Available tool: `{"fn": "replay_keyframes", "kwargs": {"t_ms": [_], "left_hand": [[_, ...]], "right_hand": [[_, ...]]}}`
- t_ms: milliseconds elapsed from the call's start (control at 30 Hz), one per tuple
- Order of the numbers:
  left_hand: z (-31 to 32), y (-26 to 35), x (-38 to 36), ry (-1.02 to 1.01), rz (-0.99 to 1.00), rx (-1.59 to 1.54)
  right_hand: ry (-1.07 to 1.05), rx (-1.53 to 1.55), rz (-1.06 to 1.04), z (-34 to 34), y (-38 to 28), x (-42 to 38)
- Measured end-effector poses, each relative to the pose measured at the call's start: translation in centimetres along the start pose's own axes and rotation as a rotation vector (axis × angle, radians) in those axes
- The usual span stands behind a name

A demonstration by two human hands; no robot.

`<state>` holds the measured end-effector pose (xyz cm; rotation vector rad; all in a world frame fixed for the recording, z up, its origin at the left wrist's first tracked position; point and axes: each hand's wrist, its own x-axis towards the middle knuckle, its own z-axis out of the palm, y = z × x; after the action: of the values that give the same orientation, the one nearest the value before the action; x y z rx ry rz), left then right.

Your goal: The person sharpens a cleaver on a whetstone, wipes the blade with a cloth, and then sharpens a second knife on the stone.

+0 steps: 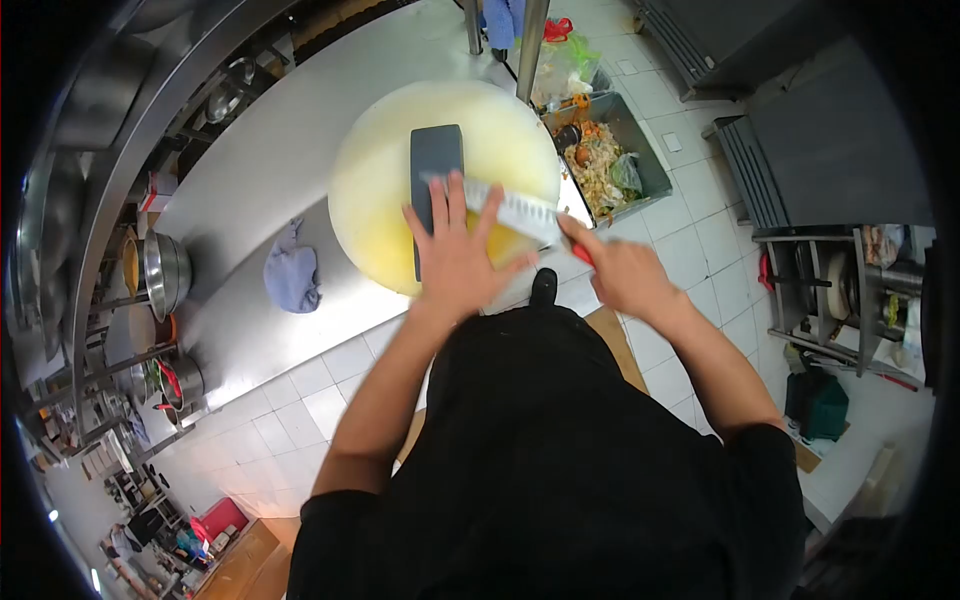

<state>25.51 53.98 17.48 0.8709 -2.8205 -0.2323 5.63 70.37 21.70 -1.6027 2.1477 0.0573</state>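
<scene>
A long grey whetstone lies on a round, yellowish-white cutting board. Across the stone runs the blade of a knife, blurred at its tip, with a row of dimples along it. My right hand is wrapped around the knife's red handle, just off the board's right edge. My left hand is stretched out with fingers spread, its fingertips over the stone and the blade; how firmly they press cannot be made out.
The board stands on a steel counter. Left of it lies a crumpled blue-grey cloth. A grey bin of food scraps is on the right, near a metal post. Metal bowls stand along the left shelf.
</scene>
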Motion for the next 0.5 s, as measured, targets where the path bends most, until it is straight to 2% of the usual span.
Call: {"fn": "replay_keyframes", "kwargs": {"t_ms": [33, 100, 133, 233, 300, 400, 433, 500], "left_hand": [[0.3, -1.3, 2.9, 0.007, -0.004, 0.0], [0.2, -3.3, 6.9, -0.033, -0.051, 0.026], [0.1, -3.6, 6.8, -0.027, -0.058, 0.028], [-0.1, -3.9, 5.6, -0.054, -0.07, 0.018], [-0.8, -2.0, -0.5, -0.024, -0.08, 0.024], [-1.8, -1.1, -5.3, -0.076, -0.138, 0.007], [-1.6, -1.8, -5.0, -0.084, -0.14, 0.005], [-0.9, -4.7, -1.4, 0.006, -0.2, 0.052]], "right_hand": [[0.003, -0.006, -0.004, 0.1, 0.4, 2.3], [0.276, 0.033, -0.086, 0.2, 0.6, 6.1], [0.278, 0.029, -0.094, 0.0, 0.6, 6.3], [0.215, 0.004, -0.089, -1.0, 0.0, 6.0], [-0.034, -0.007, -0.085, -0.9, -1.7, 2.0], [-0.136, -0.014, -0.16, -0.3, -2.9, 0.0], [-0.144, -0.011, -0.159, -0.2, -3.0, 0.8], [-0.02, 0.039, -0.161, -0.8, -3.2, 5.7]]}}
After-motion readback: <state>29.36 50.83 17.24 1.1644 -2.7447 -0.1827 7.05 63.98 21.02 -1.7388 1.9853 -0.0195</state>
